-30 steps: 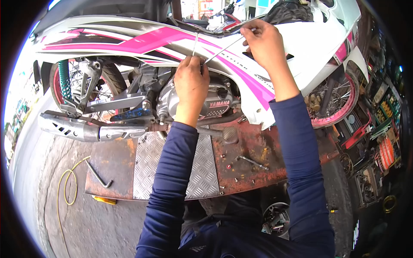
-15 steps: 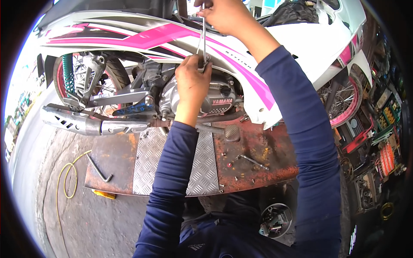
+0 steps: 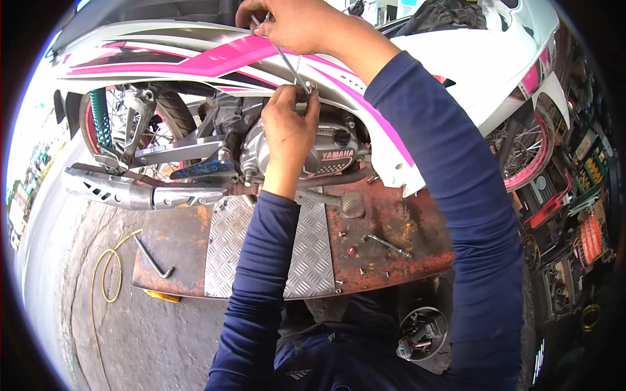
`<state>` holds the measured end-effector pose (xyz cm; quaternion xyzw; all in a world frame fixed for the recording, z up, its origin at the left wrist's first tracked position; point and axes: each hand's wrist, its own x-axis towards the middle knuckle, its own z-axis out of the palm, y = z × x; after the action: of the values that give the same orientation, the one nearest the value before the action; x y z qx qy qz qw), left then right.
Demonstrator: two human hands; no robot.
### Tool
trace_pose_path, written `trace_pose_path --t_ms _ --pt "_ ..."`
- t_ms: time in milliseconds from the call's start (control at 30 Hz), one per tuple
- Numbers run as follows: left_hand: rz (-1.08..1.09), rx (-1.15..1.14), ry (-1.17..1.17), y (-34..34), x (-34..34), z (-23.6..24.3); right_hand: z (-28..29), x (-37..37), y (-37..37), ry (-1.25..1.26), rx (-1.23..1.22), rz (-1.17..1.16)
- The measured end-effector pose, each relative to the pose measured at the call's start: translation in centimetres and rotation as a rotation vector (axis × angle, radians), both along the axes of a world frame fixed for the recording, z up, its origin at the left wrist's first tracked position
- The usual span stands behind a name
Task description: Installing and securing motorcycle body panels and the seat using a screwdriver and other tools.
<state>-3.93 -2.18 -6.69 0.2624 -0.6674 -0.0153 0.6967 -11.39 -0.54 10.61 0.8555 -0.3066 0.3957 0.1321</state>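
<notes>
A slim metal wrench [image 3: 286, 64] with a long shaft slants down across the motorcycle's white and pink side panel [image 3: 222, 60]. My right hand [image 3: 297, 25] is closed around its upper end, near the top of the panel. At its lower end, the thumb and fingers of my left hand [image 3: 287, 127] pinch the shaft beside a small round metal piece. That tip sits at the panel's lower edge, just above the grey engine cover [image 3: 336, 156]. My left fingers partly hide what the wrench bears on.
Below the engine is a rusty red platform [image 3: 430, 228] with a diamond-plate strip [image 3: 306, 260]. On it lie an L-shaped wrench [image 3: 153, 259], another bent wrench [image 3: 389, 246] and several small bolts. A round container [image 3: 422, 333] of metal parts stands below. A yellow hose [image 3: 93, 303] curls at left.
My right hand has swung left and slightly down with the wrench's upper end, so the shaft went from nearly upright to slanted. My left hand stays at the lower end.
</notes>
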Motion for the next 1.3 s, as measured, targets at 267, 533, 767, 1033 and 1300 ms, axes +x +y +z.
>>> trace_pose_path --t_ms 267,533,767,1033,1300 --pt "0.001 0.067 -0.008 0.2 -0.1 0.4 -1.3 1.5 -3.1 -0.062 0.129 0.117" --pt "-0.01 0.114 -0.004 -0.3 0.3 0.2 -2.7 3.9 -2.5 0.223 0.103 0.002" --pt "-0.058 0.2 0.065 -0.2 0.3 0.5 -3.3 4.0 -2.9 0.157 0.106 -0.028" --pt "-0.106 0.234 0.119 -0.5 -0.2 0.7 -2.9 3.8 -4.1 0.119 -0.126 -0.058" --pt "-0.073 0.206 -0.008 -0.3 0.1 0.7 -0.2 0.1 -1.9 -0.071 -0.14 -0.027"
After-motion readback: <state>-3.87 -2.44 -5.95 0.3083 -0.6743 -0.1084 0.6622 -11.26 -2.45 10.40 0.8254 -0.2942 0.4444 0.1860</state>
